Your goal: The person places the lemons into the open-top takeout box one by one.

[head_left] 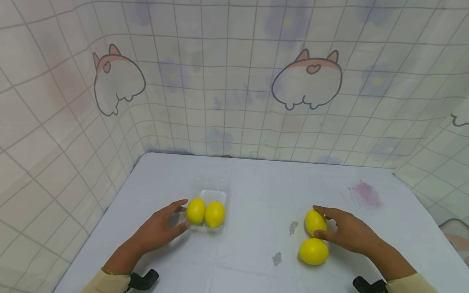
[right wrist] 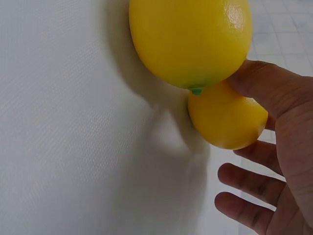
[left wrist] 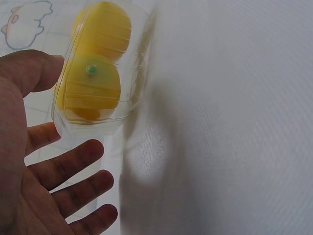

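Over on the right side of the tabletop (head_left: 253, 260), the right hand (head_left: 348, 230) is pinching the far lemon (head_left: 314, 221) with thumb and forefinger, near lemon (head_left: 313, 251) right beside it. Meanwhile the left hand (head_left: 159, 228) is spread by a clear container (head_left: 213, 195) holding two more lemons (head_left: 215, 214). Behind everything hangs some grid-print cloth (head_left: 238, 81).

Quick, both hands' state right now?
Left hand: open, fingers spread beside the clear plastic box; contact unclear.
Right hand: closed, holding the farther glossy yellow oval lemon between thumb and forefinger.
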A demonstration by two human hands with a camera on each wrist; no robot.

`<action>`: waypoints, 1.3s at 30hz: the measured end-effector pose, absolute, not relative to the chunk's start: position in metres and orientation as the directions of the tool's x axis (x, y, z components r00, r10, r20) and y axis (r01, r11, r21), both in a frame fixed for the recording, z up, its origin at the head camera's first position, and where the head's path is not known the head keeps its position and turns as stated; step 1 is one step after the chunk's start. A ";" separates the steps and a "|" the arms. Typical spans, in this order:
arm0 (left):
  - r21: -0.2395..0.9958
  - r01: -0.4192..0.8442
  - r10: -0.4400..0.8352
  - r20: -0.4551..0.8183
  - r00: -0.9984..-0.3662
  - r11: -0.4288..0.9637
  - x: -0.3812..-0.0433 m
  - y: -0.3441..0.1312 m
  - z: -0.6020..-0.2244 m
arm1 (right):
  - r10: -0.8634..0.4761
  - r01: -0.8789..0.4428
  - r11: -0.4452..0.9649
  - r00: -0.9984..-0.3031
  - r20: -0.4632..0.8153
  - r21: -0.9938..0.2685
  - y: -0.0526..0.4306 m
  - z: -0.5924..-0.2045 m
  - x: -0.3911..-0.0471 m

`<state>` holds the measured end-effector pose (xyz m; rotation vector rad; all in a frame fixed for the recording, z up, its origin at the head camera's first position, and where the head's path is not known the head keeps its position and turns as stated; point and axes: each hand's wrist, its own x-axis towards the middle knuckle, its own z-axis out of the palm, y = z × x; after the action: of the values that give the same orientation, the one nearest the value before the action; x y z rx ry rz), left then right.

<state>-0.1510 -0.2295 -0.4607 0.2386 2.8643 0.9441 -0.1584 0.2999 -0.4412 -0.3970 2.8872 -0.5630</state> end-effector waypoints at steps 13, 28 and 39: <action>0.594 0.125 0.195 -0.055 -0.979 0.794 -0.149 -0.229 -0.459 | -0.322 -0.238 0.866 -0.939 -0.126 -0.441 0.305 -0.443 -0.162; 0.591 0.128 0.194 -0.050 -0.980 0.796 -0.150 -0.229 -0.460 | -0.290 -0.243 0.881 -0.955 -0.058 -0.405 0.298 -0.444 -0.168; 0.589 0.122 0.189 -0.053 -0.981 0.799 -0.150 -0.231 -0.462 | -0.309 -0.290 0.874 -0.951 0.015 -0.389 0.281 -0.430 -0.178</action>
<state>-0.1502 -0.2307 -0.4625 0.2495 2.8754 0.9309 -0.1779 0.2810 -0.4304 -0.4786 2.9948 -0.6109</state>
